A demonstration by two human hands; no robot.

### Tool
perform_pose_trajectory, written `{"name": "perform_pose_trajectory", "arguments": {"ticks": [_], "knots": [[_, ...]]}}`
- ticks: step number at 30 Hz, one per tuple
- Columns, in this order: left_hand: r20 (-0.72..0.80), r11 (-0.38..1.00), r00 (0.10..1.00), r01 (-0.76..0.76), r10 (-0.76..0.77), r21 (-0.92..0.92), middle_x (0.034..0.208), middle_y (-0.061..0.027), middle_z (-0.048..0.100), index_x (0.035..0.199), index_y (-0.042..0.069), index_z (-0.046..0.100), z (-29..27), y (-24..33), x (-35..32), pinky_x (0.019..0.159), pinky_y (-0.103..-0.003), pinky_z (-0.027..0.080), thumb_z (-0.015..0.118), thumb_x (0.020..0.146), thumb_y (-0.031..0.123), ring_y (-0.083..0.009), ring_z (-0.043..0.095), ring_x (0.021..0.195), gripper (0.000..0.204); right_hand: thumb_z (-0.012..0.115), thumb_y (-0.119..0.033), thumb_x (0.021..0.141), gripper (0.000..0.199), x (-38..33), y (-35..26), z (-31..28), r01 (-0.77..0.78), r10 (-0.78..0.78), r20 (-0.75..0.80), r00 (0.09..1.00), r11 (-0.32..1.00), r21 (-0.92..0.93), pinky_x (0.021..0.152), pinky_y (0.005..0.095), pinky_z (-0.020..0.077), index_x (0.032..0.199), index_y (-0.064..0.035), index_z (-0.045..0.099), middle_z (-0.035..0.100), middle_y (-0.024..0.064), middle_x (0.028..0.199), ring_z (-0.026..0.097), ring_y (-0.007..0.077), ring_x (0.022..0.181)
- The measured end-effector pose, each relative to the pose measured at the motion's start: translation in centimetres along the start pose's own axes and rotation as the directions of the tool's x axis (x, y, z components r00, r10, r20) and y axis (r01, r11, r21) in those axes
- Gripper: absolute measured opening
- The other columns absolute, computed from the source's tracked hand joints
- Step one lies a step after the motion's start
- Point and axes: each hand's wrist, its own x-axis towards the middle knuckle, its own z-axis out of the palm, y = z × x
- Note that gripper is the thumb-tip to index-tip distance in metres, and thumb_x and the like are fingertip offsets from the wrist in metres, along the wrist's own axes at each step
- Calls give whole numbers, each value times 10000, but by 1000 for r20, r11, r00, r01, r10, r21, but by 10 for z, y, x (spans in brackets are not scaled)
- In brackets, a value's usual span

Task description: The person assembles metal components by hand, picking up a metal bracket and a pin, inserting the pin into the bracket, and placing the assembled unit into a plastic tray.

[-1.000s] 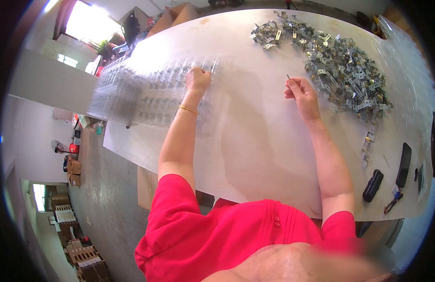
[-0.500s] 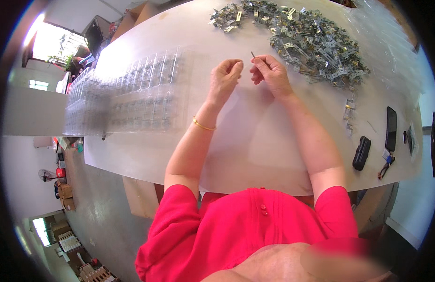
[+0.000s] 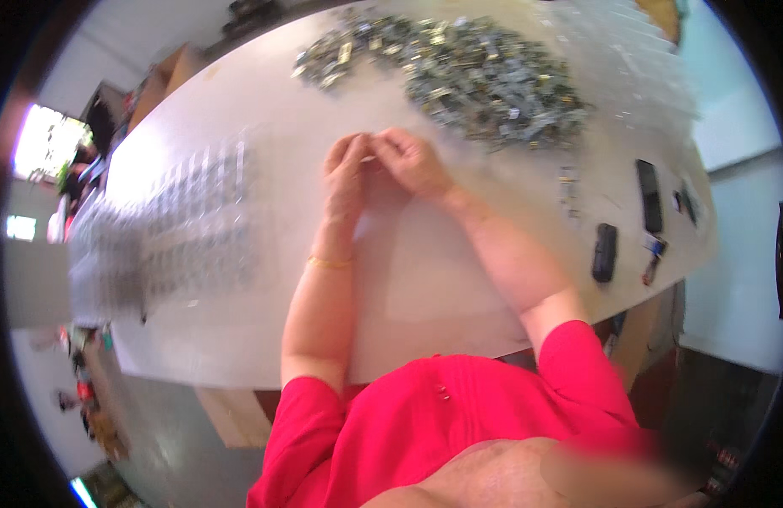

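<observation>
My left hand point(image 3: 347, 165) and my right hand point(image 3: 408, 161) meet over the white table point(image 3: 425, 279), fingertips pinched together and touching. What they hold between them is too small and smeared to make out. Just beyond and to the right lies a large heap of small metal brackets point(image 3: 493, 85), silver with some brass-coloured bits. Clear plastic blister trays point(image 3: 197, 195) with rows of small parts in their pockets lie to the left of my left hand.
A few loose metal brackets point(image 3: 567, 190) lie right of my right forearm. Further right are a black case point(image 3: 605, 254), a black phone point(image 3: 650, 196) and keys point(image 3: 652, 261). Clear plastic sheeting point(image 3: 620, 59) covers the far right corner. Cardboard boxes point(image 3: 167, 72) stand beyond the table's far left.
My hands, apart before, have come together at the fingertips. The thin metal piece that stuck out of my right hand no longer shows. The whole view has swung, shifting the table leftward in the picture.
</observation>
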Motion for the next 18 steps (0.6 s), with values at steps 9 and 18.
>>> {"name": "perform_pose_trajectory", "arguments": {"ticks": [9,18], "knots": [[59,970,997,-27,43,-242,862,-64,612,1055,49,537,-18,-11,3,725,-335,556,473,1045,147,-171,605,756,118,607,-111,936,107,2,-45,-4,-115,116,-81,990,993,14,630,320,543,981,-18,635,696,109,822,677,171,695],[23,994,1000,-1,4,-109,749,8,469,1077,35,505,1,-2,-4,649,-294,521,442,1053,161,-83,466,652,143,586,-233,957,161,86,-96,-176,136,-400,-232,887,706,-695,713,429,543,985,-88,650,693,139,920,681,328,823]]}}
